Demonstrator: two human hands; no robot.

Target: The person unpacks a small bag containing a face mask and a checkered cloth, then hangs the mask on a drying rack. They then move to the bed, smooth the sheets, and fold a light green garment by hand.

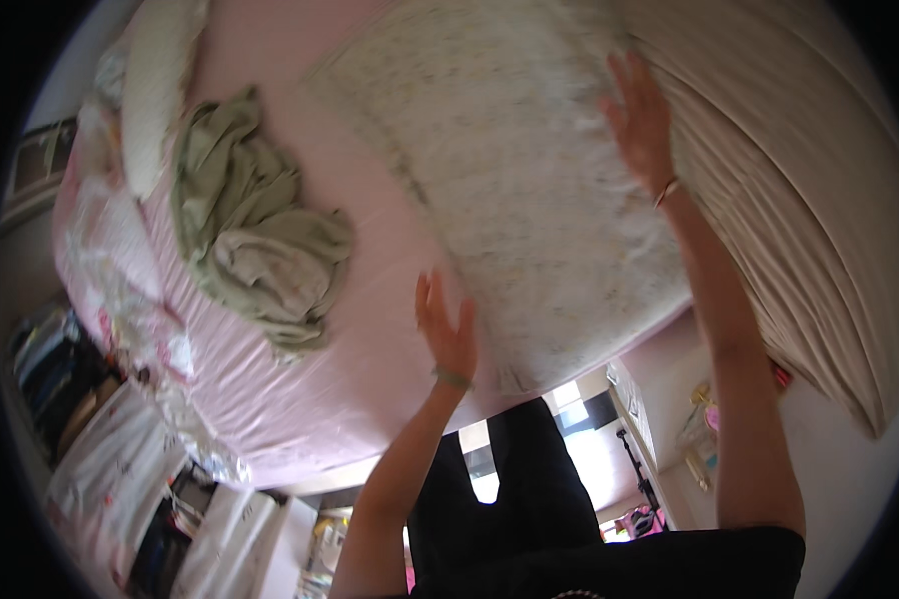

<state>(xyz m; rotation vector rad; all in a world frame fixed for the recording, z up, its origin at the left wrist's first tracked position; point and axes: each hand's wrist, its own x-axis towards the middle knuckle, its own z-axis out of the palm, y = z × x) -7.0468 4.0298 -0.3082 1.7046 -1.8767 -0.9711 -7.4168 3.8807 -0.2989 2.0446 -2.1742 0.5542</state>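
A white patterned blanket (539, 190) lies spread over the right part of a bed covered with a pink sheet (370, 329). My left hand (447, 324), fingers extended and a green band on its wrist, is over the pink sheet beside the blanket's left edge. Farther off, my right hand (641, 122) is at the blanket's right edge, palm down with the fingers spread. Neither hand grips anything; whether they press on the cloth or hover just above it, I cannot tell. A crumpled green cloth (255, 215) lies on the sheet to the left.
Beige curtain-like fabric (769, 150) hangs in folds along the right side. At the far left are a white pillow-like cushion (160, 110) and bunched pink-and-white floral fabric (120, 270). White bags (120, 469) and stacked items stand below the bed's left edge.
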